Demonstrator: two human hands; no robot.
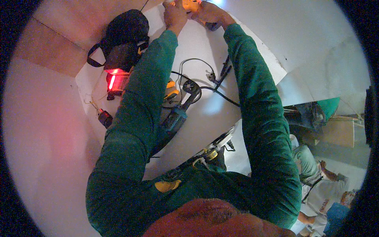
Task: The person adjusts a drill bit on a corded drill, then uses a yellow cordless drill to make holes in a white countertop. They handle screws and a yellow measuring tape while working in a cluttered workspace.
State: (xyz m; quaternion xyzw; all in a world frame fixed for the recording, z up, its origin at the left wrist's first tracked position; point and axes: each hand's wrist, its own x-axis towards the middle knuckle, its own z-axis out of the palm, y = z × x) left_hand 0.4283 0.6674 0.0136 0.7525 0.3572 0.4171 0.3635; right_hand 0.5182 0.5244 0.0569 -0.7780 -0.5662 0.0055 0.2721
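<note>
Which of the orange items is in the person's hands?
The orange item at the top edge, held between the left hand and right hand. The yellow-orange piece beside the left sleeve lies lower, away from both.

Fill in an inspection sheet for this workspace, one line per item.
Surface: white, with bright glare patches.
Job's things: orange object, cut off by the upper edge.
Clutter: black bag, red-lit device, teal-and-black power tool, yellow-and-black item partly behind the left sleeve.
Hands: left hand and right hand at the orange object; grip unclear.
Cables: black cable, loose, passing behind the right sleeve.
Surroundings: pale walls; another person, lower right.
</note>
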